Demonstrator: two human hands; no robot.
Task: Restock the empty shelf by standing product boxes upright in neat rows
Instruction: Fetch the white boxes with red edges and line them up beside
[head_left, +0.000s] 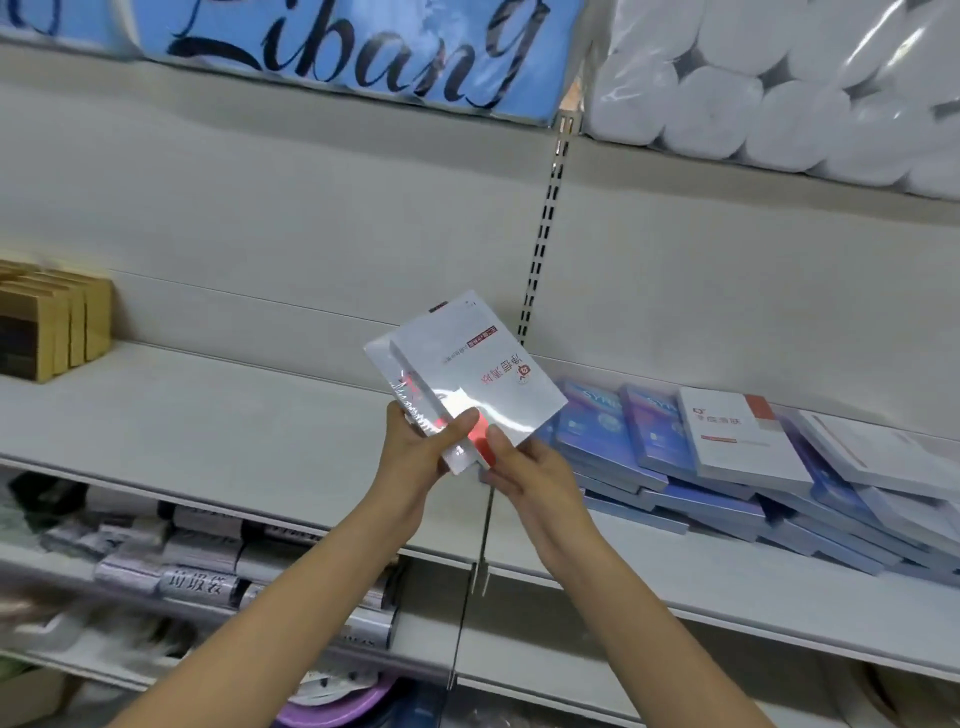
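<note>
Two flat white product boxes (467, 374) with red print, wrapped in shiny film, are held together above the shelf (234, 415), upside down and tilted. My left hand (421, 452) grips their lower left corner, thumb on the front. My right hand (524, 467) pinches the lower edge from the right. A heap of blue and white boxes (727, 467) lies flat and slanted on the right part of the shelf.
Brown boxes (52, 322) stand upright in a row at the shelf's far left. A slotted upright post (540, 244) divides the back wall. White paper rolls (779, 78) and a blue pack (363, 47) fill the shelf above. Wrapped bag rolls (197, 561) lie on the shelf below.
</note>
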